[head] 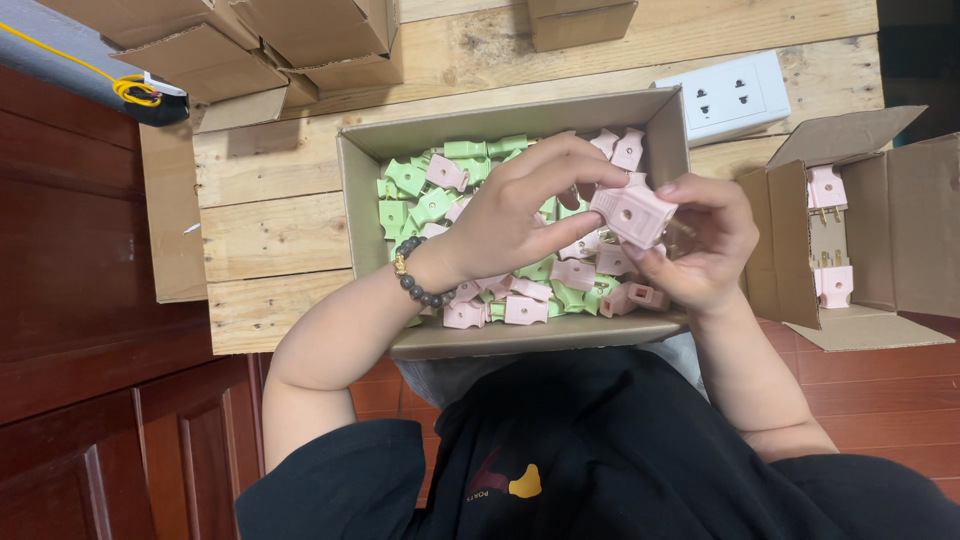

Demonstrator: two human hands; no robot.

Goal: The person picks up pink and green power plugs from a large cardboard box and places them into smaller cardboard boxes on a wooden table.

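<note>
With both my left hand [510, 215] and right hand [705, 245] I pinch one pink plug [632, 212], a few finished plugs [830, 235] stand in the small carton [905, 230] at three o'clock, many loose shells [440, 200] wait in the tray [520, 337].

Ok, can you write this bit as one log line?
hands: left hand and right hand both on pink plug | place: above box of loose plugs | nearby: white socket, side carton

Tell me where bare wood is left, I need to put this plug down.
Bare pale wooden planks lie left of the open cardboard box, and in a strip above it. The box, full of pink and green plugs, is crowded.
</note>
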